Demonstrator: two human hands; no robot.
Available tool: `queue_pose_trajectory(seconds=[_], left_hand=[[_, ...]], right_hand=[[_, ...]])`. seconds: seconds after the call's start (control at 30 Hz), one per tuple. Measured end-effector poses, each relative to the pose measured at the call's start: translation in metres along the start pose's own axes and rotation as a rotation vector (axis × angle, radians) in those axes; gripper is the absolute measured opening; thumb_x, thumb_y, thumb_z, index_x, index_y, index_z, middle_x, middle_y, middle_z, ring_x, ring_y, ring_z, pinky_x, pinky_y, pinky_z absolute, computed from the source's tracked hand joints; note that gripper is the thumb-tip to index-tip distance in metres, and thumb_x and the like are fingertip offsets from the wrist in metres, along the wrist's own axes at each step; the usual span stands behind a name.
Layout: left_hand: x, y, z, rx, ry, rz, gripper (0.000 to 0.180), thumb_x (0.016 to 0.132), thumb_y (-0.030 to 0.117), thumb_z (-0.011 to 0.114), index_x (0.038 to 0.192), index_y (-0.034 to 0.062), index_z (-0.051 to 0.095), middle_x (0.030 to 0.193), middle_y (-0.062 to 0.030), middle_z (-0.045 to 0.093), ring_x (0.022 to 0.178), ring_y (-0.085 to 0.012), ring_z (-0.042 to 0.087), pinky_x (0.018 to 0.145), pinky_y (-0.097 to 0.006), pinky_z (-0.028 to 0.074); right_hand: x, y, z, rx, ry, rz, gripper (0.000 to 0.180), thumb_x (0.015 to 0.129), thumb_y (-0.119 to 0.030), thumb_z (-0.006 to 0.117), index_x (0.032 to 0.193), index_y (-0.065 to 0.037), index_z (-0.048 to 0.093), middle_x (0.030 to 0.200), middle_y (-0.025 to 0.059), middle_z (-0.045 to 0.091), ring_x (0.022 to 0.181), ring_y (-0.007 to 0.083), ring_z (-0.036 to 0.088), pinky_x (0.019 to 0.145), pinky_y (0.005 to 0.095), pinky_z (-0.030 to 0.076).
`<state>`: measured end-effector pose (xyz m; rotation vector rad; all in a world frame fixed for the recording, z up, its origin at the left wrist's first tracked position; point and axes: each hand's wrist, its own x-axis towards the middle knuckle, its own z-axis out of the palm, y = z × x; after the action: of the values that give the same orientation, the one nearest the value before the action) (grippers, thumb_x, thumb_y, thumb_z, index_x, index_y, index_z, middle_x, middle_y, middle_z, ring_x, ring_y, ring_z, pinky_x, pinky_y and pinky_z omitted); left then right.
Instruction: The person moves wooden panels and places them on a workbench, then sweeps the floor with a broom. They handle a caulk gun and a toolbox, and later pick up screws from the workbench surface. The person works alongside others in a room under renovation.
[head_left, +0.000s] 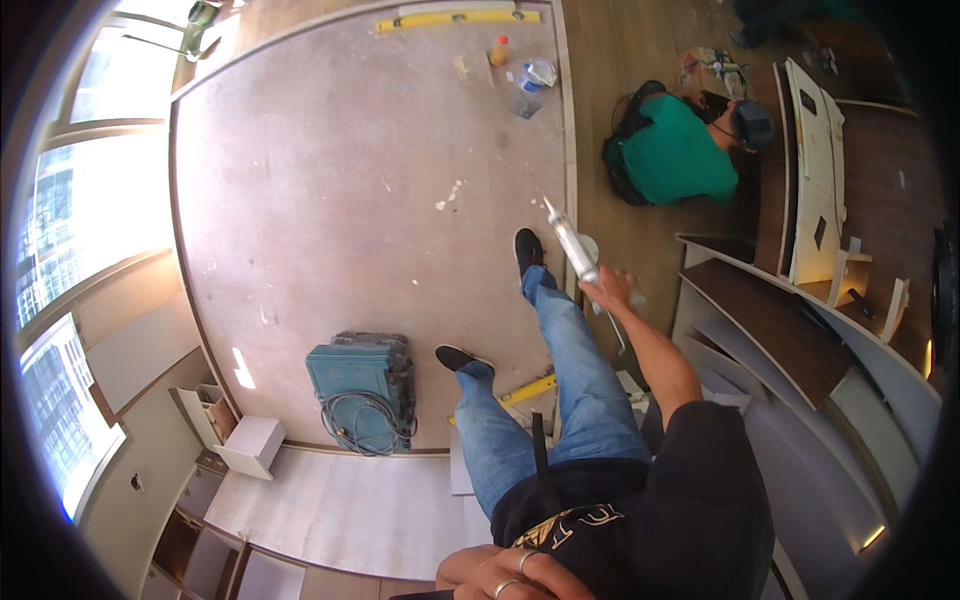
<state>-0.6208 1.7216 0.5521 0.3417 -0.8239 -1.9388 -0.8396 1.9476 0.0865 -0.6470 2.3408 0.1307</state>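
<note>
My right hand [612, 290] is closed round the handle end of a caulking gun [575, 245]. The gun carries a pale tube with a thin nozzle that points forward, up and to the left, over the big board's right edge. A thin rod trails from its back end beside my right leg. At the lower edge, close in front of my black shirt, is my left hand [515, 575]. Rings show on its curled fingers. What they hold, if anything, is hidden.
A large flat board [330, 200] bears a teal tool case [358, 385] with a coiled cable, a yellow spirit level [458, 20], a bottle [499, 52] and a blue-white tub [538, 75]. A person in green [675, 150] crouches right, near cabinet panels [775, 320].
</note>
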Motion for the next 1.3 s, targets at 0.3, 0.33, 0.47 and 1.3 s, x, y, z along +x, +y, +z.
queue_pose_trajectory(seconds=[0.3,0.33,0.47,1.3], left_hand=[[0.069,-0.206,-0.056,0.301,-0.013,-0.377,0.023,0.076,0.007,0.063,0.097,0.001,0.057,0.093,-0.0169,0.063,0.082,-0.0339,0.063,0.078,-0.047,0.049],[0.066,-0.233,-0.075,0.496,-0.061,-0.514,0.027,0.075,0.006,0.064,0.1,0.0008,0.056,0.093,-0.0172,0.062,0.087,-0.0333,0.062,0.078,-0.045,0.049],[0.015,-0.338,-0.124,0.806,-0.161,-0.706,0.029,0.074,0.004,0.061,0.102,0.0022,0.055,0.097,-0.0174,0.059,0.091,-0.0313,0.059,0.079,-0.038,0.048],[-0.099,-0.397,-0.177,0.869,0.073,-0.618,0.027,0.073,-0.003,0.059,0.098,0.0042,0.054,0.099,-0.0148,0.058,0.084,-0.0338,0.06,0.072,-0.04,0.049]], right_hand=[[0.235,-0.017,-0.042,-0.1,0.189,-0.159,0.051,0.072,-0.046,0.063,0.096,-0.001,0.06,0.096,0.0173,0.065,0.098,0.0311,0.056,0.094,0.0464,0.028],[0.257,-0.023,-0.042,-0.113,0.201,-0.167,0.051,0.073,-0.045,0.063,0.097,-0.001,0.06,0.097,0.0173,0.064,0.099,0.0306,0.055,0.094,0.0463,0.028],[0.331,-0.029,-0.023,-0.148,0.255,-0.198,0.049,0.074,-0.044,0.063,0.098,-0.001,0.06,0.1,0.0166,0.064,0.102,0.0289,0.053,0.094,0.0463,0.027],[0.357,-0.039,0.057,-0.138,-0.017,-0.024,0.063,0.081,-0.031,0.061,0.137,-0.013,0.037,0.136,0.013,0.046,0.126,0.0316,0.044,0.099,0.0537,0.035]])
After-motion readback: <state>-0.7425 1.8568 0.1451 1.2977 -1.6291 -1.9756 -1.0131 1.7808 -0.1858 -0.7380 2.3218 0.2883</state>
